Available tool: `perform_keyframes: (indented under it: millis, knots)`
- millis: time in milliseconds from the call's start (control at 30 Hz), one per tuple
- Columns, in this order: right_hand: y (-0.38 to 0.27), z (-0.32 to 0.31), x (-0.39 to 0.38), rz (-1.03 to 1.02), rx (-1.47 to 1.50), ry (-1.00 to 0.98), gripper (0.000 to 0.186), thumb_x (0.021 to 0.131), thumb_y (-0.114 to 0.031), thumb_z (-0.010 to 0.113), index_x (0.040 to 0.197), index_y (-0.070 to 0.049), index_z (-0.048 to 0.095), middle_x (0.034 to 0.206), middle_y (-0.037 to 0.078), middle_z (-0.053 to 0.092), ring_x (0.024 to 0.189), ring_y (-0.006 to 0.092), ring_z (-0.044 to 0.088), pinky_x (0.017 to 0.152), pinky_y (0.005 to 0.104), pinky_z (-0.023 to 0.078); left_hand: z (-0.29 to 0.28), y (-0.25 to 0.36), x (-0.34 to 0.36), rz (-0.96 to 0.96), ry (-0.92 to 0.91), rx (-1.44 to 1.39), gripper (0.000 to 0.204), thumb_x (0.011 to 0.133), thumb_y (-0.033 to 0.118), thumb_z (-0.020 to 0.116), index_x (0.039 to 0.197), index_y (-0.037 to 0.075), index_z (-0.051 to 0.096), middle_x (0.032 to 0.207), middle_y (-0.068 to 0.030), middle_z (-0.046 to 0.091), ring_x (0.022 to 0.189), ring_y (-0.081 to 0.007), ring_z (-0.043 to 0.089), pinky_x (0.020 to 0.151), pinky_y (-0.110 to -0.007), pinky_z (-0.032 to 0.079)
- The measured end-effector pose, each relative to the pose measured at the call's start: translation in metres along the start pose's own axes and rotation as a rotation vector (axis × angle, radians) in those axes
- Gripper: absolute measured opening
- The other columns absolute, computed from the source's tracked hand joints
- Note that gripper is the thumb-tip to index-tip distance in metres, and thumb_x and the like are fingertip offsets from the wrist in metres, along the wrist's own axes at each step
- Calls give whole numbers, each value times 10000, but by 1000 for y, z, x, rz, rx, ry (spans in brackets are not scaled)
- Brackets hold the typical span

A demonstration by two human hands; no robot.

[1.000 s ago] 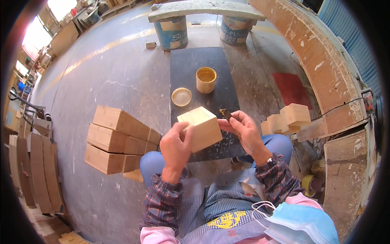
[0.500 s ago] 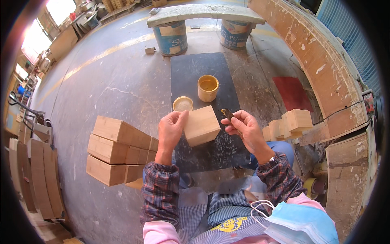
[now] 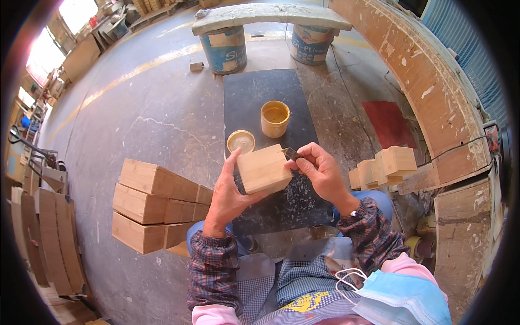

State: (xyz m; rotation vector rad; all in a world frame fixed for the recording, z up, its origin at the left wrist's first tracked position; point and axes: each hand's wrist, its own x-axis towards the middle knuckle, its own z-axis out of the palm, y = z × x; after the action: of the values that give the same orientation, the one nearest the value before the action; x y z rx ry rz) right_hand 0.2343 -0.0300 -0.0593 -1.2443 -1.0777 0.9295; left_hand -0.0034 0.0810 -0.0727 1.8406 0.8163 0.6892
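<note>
My left hand (image 3: pixel 227 197) grips a pale wooden box (image 3: pixel 262 168) from the left side and beneath. My right hand (image 3: pixel 317 170) pinches a small dark scraper (image 3: pixel 289 154), its tip at the box's upper right edge. Beyond them, a yellowish tub (image 3: pixel 274 127) of ochre paste stands on a dark board (image 3: pixel 260 86), with its round lid (image 3: pixel 234 140) lying to the left, inner side up.
Stacked wooden boxes (image 3: pixel 138 206) stand at left, smaller blocks (image 3: pixel 401 160) at right. A grey slab (image 3: pixel 271 16) rests on two blue buckets (image 3: pixel 222 54) ahead. A red mat (image 3: pixel 387 122) and worn plywood (image 3: pixel 428 92) are at right; cardboard pieces (image 3: pixel 49 238) at left.
Compared with half a second ago, my left hand has shifted lower around the box, and the scraper has moved left onto the box's edge; earlier it was held apart from it.
</note>
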Motion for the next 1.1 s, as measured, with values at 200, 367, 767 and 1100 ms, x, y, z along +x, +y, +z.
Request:
perform_keyframes:
  millis: [200,367,767,1100]
  knots:
    - [6,0,18,-147,-200,135,87,1097,-72,635,1169,-24,644,960,2,719,876,43,609,755,247,508,-3,2,1,3,-8,12,1168,687,117,1004,1653,20,354,1539,-196,563,1456,-306,522,1250,-413,391]
    - [1,5,-16,-168,-295,43,97,1097,-60,629,1183,-22,655,967,14,743,846,49,610,744,242,517,-2,1,1,1,-4,-6,1160,685,103,1002,1650,21,363,1514,-186,582,1438,-298,536,1243,-414,397]
    - [-10,5,-25,-140,-299,-33,125,1090,2,598,1214,10,617,1306,146,714,1109,136,690,968,296,562,0,-5,0,27,-10,-2,1159,689,83,996,1653,21,354,1509,-170,587,1434,-293,538,1239,-414,398]
    - [-14,2,-35,-464,-670,-18,109,1019,0,676,1106,-53,638,1191,130,803,1198,307,723,969,376,558,-3,17,-1,107,87,273,1179,675,322,1016,1629,33,387,1521,-221,586,1478,-358,515,1247,-514,368]
